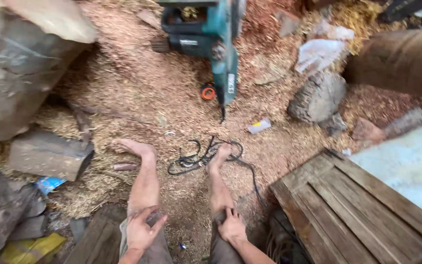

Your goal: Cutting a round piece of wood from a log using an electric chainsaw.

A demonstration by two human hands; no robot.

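1. The person sat above a floor of sawdust point(137, 83), both bare legs stretched out toward a teal power saw point(211, 39) that lay on the shavings.
2. The left hand point(140, 232) rested on the left knee, its grip narrow, fingers curled on the rolled edge of the grey shorts point(155, 249), far on the near side of the saw.
3. The right hand point(231, 227) lay on the right shin just below the knee, its grip closed loosely around the leg, also far on the near side of the saw.
4. A black cable point(196, 157) lay in loops on the sawdust on the near side of the saw; the right foot point(221, 154) rested on it.
5. The left foot point(135, 146) lay on bare sawdust, left of the cable.
6. A wooden plank platform point(348, 210) stood to the right of the legs, well nearer than the saw.
7. A grey lump of stone point(318, 98) sat right of the saw, with a log point(396, 61) beyond it.
8. A flat block point(50, 154) lay left of the saw and nearer.
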